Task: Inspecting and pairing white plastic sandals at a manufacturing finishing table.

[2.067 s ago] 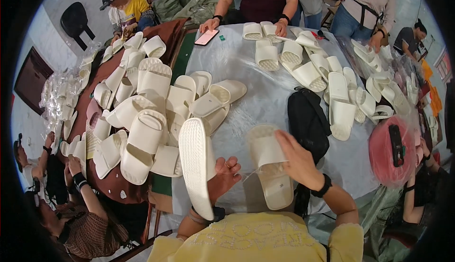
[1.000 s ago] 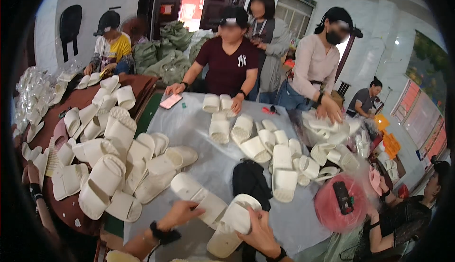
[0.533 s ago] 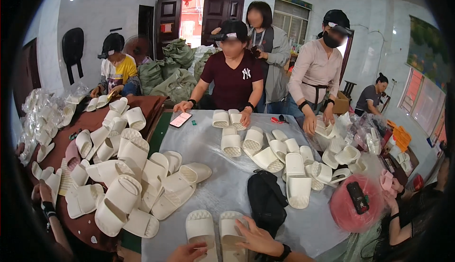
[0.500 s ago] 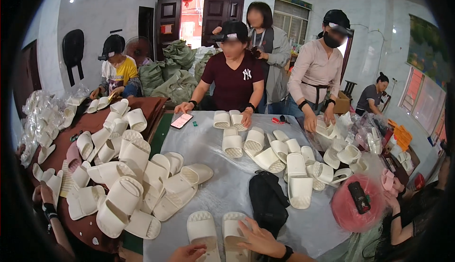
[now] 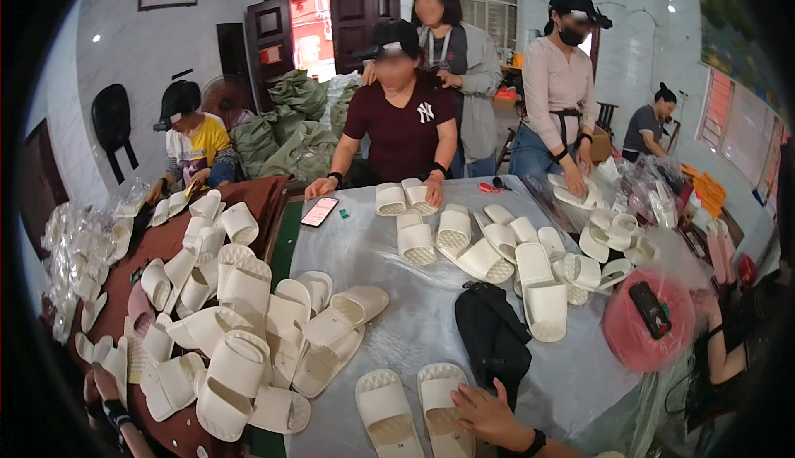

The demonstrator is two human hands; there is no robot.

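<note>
Two cream slippers lie side by side at the table's near edge, toes pointing away from me: a left one [image 5: 386,412] and a right one [image 5: 439,379]. My right hand [image 5: 490,418] rests on the right slipper's outer side, fingers stretched over its strap and the thumb raised apart. No grip around the slipper shows. My left hand is out of view. Just beyond my right hand lies a black fabric bag [image 5: 490,338].
Many loose cream slippers [image 5: 240,288] are heaped on the left, more [image 5: 542,292] across the table. A phone [image 5: 320,211] lies near the far edge. A wrapped pink roll [image 5: 642,330] bears a black device [image 5: 649,309]. Co-workers surround the table; one's hands [image 5: 103,388] show at lower left.
My left hand has dropped out of view. My right hand still touches the right slipper, fingers now flatter on it. The view has shifted. The co-worker at back right has lowered a slipper.
</note>
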